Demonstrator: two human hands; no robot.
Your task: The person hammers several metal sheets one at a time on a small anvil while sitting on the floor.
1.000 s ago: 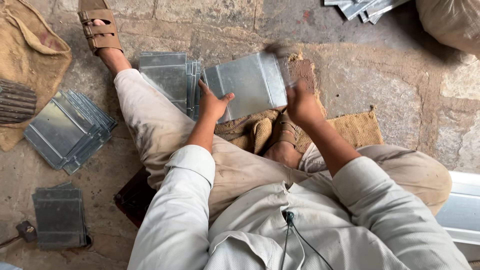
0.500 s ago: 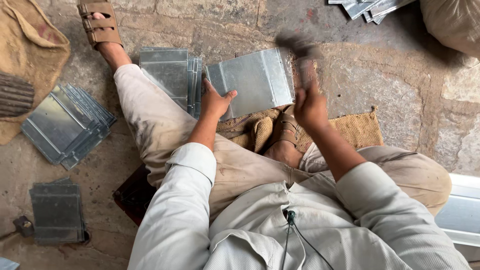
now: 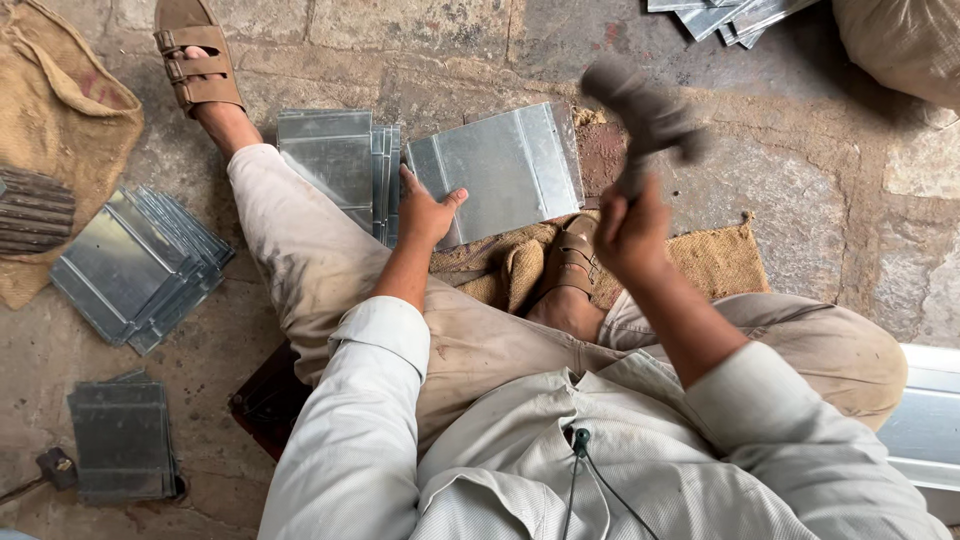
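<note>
I sit on the stone floor with a folded metal sheet (image 3: 505, 170) lying in front of me. My left hand (image 3: 425, 208) presses down on the sheet's near left corner. My right hand (image 3: 630, 232) is raised above the sheet's right side, gripping the handle of a dark hammer (image 3: 640, 110), whose head is blurred by motion. A burlap sack (image 3: 720, 265) lies under the sheet and my sandalled right foot (image 3: 570, 265).
Stacks of similar metal sheets lie beside my left leg (image 3: 335, 160), at the left (image 3: 135, 265), lower left (image 3: 120, 440) and top right (image 3: 730, 15). Burlap (image 3: 60, 110) covers the left floor. A sack (image 3: 900, 45) sits top right, a metal piece (image 3: 925, 420) at right.
My right hand has lifted the hammer up off the sheet's right edge and swung it back to the right. My left hand stays pressed on the sheet.
</note>
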